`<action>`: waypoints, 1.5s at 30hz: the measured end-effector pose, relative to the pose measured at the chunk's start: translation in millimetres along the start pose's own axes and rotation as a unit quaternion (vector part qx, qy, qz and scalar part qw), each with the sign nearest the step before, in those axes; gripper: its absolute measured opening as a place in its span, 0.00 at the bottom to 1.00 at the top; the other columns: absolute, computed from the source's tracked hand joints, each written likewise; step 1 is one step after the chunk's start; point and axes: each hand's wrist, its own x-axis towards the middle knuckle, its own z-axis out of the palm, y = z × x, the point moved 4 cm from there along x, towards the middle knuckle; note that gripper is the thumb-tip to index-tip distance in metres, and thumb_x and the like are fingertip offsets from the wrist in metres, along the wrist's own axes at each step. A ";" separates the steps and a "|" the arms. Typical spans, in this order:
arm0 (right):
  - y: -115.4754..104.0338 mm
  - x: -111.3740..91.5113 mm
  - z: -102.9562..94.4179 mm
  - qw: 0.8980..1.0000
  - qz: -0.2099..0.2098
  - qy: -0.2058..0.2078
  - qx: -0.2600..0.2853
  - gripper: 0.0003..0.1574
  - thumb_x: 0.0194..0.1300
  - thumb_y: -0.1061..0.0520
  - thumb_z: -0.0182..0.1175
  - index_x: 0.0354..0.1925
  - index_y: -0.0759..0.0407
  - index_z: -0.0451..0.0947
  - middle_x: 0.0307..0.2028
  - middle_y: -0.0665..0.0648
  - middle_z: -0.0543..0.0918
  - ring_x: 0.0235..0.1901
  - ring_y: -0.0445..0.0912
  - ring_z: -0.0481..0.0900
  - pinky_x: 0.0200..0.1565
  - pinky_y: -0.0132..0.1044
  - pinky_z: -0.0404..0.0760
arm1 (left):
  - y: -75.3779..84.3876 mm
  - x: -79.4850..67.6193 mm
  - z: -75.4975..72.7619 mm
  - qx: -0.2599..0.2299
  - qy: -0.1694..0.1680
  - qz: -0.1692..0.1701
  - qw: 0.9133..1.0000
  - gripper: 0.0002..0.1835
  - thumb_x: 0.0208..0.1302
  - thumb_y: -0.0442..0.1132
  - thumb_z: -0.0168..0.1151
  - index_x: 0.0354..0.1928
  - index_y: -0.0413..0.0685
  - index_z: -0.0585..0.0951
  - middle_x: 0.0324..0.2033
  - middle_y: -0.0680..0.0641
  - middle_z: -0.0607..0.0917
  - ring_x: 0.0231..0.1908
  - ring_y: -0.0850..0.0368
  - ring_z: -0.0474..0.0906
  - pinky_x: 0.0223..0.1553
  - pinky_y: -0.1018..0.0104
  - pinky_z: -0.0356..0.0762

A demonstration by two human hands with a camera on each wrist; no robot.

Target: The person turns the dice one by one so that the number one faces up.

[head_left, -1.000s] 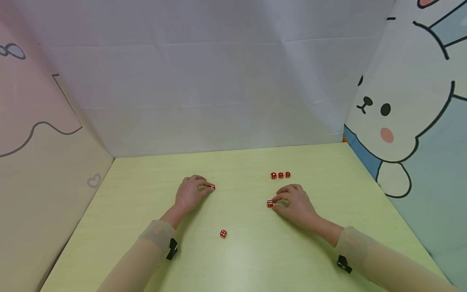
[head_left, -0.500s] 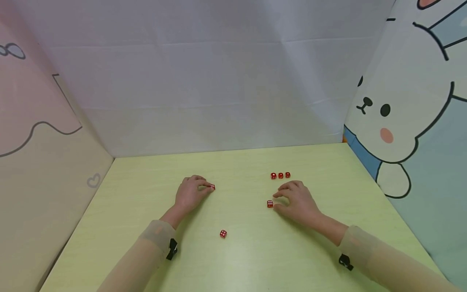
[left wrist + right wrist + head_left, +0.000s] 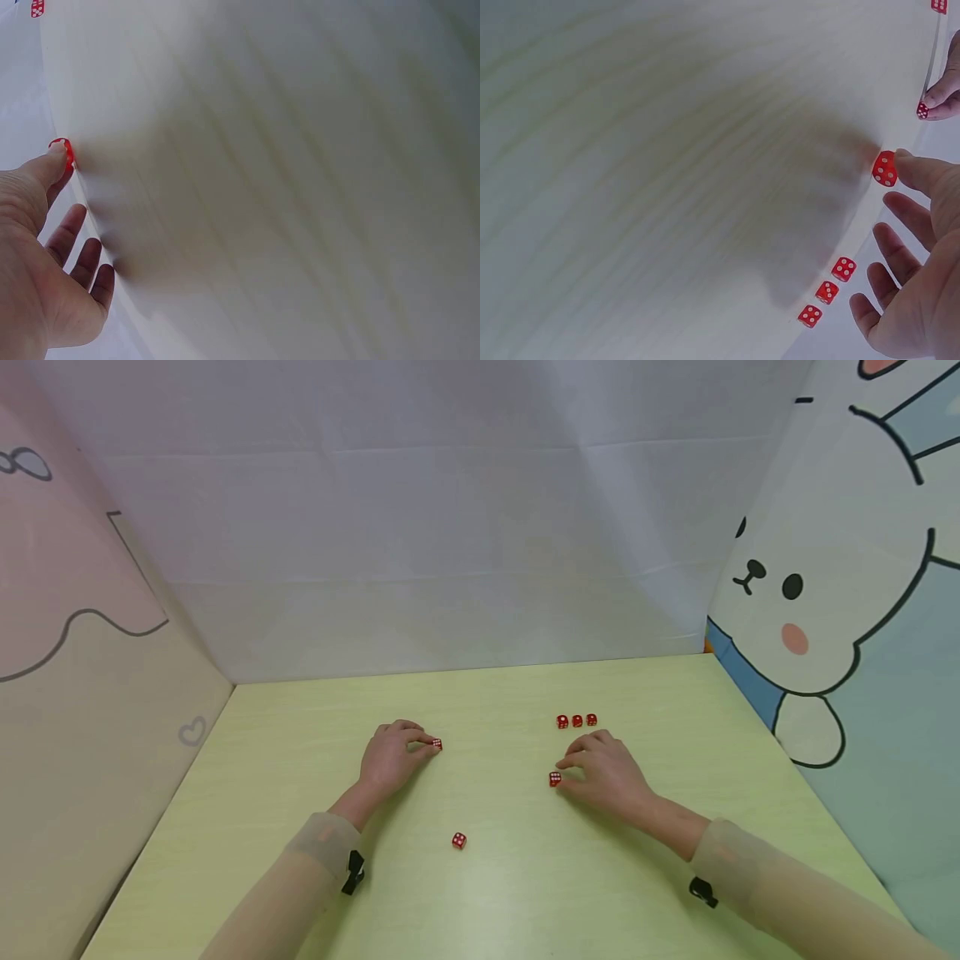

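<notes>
Red die (image 3: pixel 555 779) lies on the table (image 3: pixel 502 893), just left of my right hand (image 3: pixel 609 777), the nearer one, by its thumb, fingers loosely parted; my left hand (image 3: pixel 392 760) pinches another die (image 3: pixel 437 744).

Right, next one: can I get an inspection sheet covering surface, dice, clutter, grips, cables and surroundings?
Surface: pale yellow tabletop.
Dice: six, red with white pips; row of three, loose die nearest the person, left die, right die.
Clutter: nothing seen.
Left grip: pinches the left die.
Right grip: thumb at the right die, other fingers off it.
Cables: nothing seen.
Surroundings: whitish backdrop behind; cartoon-printed panel at right, printed panel at left.
</notes>
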 end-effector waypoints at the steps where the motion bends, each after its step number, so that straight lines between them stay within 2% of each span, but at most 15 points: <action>1: -0.5 0.2 0.3 1.000 0.000 -0.002 0.001 0.15 0.57 0.48 0.76 0.43 0.49 0.92 0.45 0.51 0.83 0.52 0.54 0.73 0.52 0.53 0.75 | -0.1 0.1 0.0 0.000 0.001 0.000 1.000 0.12 0.67 0.50 0.70 0.47 0.55 0.91 0.56 0.45 0.82 0.58 0.39 0.74 0.60 0.45 0.72; 35: 1.8 -0.9 4.5 0.999 -0.004 0.035 0.011 0.08 0.55 0.48 0.78 0.33 0.46 0.91 0.46 0.52 0.84 0.57 0.57 0.72 0.59 0.61 0.71 | 0.5 -0.3 -0.2 -0.007 0.004 -0.005 1.000 0.12 0.68 0.51 0.70 0.47 0.56 0.91 0.56 0.46 0.82 0.58 0.39 0.73 0.59 0.45 0.73; 40: 7.9 -1.6 6.7 0.997 0.039 0.028 0.068 0.06 0.57 0.48 0.77 0.34 0.45 0.91 0.50 0.54 0.84 0.60 0.61 0.71 0.62 0.62 0.68 | 0.9 -0.4 0.0 -0.006 0.002 -0.005 1.000 0.12 0.68 0.51 0.69 0.48 0.55 0.91 0.56 0.46 0.82 0.58 0.39 0.73 0.58 0.45 0.73; 45: 15.8 -3.8 8.8 0.985 0.094 0.018 0.141 0.07 0.59 0.48 0.76 0.37 0.46 0.91 0.54 0.57 0.83 0.63 0.63 0.67 0.64 0.63 0.63 | 0.8 -0.5 0.0 -0.002 0.002 -0.006 1.000 0.13 0.68 0.51 0.69 0.48 0.55 0.91 0.56 0.46 0.82 0.58 0.39 0.73 0.58 0.45 0.73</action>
